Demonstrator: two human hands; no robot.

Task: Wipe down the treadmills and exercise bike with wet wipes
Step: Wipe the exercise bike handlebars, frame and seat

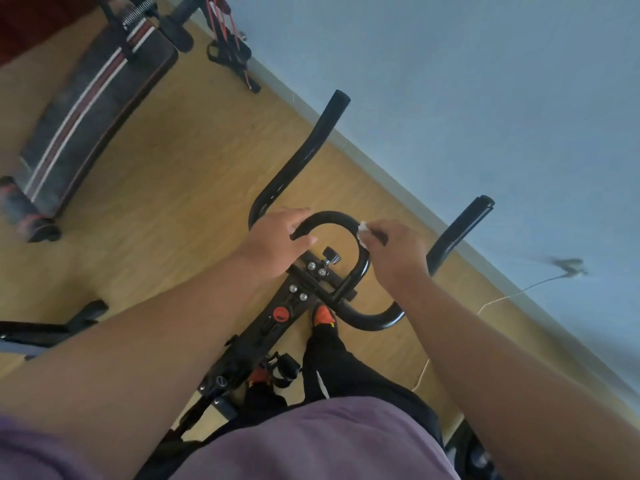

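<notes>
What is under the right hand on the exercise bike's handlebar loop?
Under the right hand, a white wet wipe pokes out against the black handlebar loop. The fingers cover most of the wipe, and the bar beneath them is hidden.

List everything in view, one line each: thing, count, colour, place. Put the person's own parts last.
handlebar: one, black, centre, with a loop and two forward horns
wet wipe: one, white, pressed on the loop's right side
knob: one, red, on the bike frame below the loop
sit-up bench: one, dark with red and white stripes, upper left floor
cable: one, white, floor by the wall, right
wall: one, pale blue, upper right
left hand: one, grips the loop's left side
right hand: one, holds the wipe on the loop
</notes>
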